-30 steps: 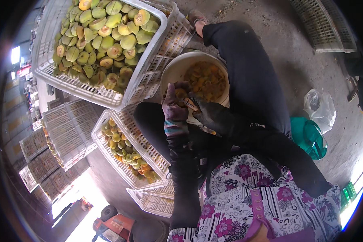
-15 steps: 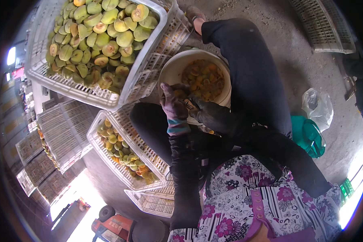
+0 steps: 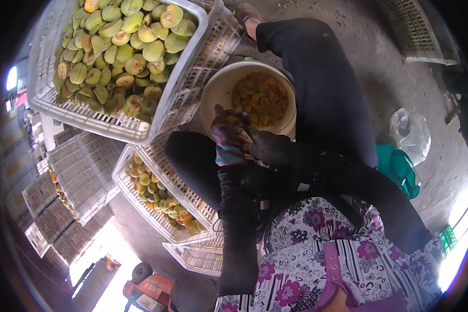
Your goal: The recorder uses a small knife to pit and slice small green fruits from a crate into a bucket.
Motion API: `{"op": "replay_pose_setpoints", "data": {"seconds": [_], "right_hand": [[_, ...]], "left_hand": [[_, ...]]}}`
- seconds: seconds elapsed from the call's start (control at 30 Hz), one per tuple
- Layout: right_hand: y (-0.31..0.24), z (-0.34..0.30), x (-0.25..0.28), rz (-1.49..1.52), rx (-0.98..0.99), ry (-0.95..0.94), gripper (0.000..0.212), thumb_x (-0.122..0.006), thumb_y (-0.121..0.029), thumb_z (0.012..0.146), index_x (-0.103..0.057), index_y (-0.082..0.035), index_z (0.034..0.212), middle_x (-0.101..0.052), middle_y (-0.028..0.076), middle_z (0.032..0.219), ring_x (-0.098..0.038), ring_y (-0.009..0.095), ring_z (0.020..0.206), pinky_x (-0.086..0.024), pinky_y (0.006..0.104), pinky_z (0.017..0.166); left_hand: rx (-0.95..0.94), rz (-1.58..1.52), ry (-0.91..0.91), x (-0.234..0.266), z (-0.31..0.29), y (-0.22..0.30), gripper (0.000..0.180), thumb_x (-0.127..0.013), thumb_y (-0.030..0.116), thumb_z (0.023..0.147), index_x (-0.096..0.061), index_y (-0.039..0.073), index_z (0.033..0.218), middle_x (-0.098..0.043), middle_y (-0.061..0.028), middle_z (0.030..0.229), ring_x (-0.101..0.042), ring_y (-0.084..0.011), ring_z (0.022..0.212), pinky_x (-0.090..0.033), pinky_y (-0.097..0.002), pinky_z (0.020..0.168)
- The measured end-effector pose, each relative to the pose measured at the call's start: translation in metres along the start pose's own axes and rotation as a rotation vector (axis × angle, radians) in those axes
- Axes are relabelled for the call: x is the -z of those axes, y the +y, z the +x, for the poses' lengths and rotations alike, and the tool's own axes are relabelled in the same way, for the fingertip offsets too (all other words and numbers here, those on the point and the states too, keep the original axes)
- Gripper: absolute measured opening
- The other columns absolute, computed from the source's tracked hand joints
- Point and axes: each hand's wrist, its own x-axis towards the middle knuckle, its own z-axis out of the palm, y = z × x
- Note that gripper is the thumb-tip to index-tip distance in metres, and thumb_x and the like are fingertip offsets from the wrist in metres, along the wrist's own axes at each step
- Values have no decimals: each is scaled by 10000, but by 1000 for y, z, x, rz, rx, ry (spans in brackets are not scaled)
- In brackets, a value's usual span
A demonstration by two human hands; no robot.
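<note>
Over the near rim of a white bucket [image 3: 211, 96], both gloved hands are close together. My left hand [image 3: 227, 130], in a purplish glove with a teal-striped cuff, is closed with its thumb raised; what its fingers hold is dark and hard to make out. My right hand [image 3: 268, 147], in a dark glove, curls round a small hand tool [image 3: 246, 137] with a pale part, its end against the left hand. Inside the bucket lie orange-yellow fruit pieces [image 3: 260, 99].
A large white crate [image 3: 140, 134] heaped with halved green-yellow fruit [image 3: 125, 57] stands at the far left. A lower crate [image 3: 184, 197] of fruit is beside my left knee. On the right lie a clear plastic bag [image 3: 411, 135] and a green bag [image 3: 395, 169]; an orange vehicle [image 3: 151, 291] is at lower left.
My hands have drawn closer together, the left one turning and its thumb shifting right. The tool is now more covered by fingers. The whole view has shifted slightly.
</note>
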Motion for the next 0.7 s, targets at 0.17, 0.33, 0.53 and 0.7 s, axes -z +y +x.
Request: {"op": "replay_pose_setpoints", "data": {"seconds": [0.17,0.33,0.53,0.7], "right_hand": [[12,8,-2,-119,85,27,617,-500,-343,857,-224,-87,1346,-594,249,919,-590,368,861,-453,434,726],[-6,-12,1,-106,134,33,485,-484,-268,863,-349,8,1238,-579,248,941,-601,350,824,-460,409,756],[27,2,-2,12,244,397,499,-458,-215,865,-308,-106,1329,-580,242,945,-595,342,836,-460,411,762],[42,34,-20,-117,169,302,455,-423,-174,865,-360,-75,1305,-586,203,1011,-585,320,884,-459,405,768]], "left_hand": [[214,-167,227,-10,-1,3,453,-441,443,874,-529,0,844,-570,-112,693,-550,-242,615,-476,-341,566],[190,-266,146,47,30,-17,437,-449,462,862,-516,29,872,-572,-74,740,-542,-218,666,-467,-332,582],[60,-128,274,-4,15,15,447,-349,479,887,-540,75,898,-572,-73,838,-543,-233,727,-445,-346,592],[-6,-271,151,31,-25,59,390,-440,438,880,-564,77,955,-599,-113,880,-572,-241,753,-485,-357,652]]}}
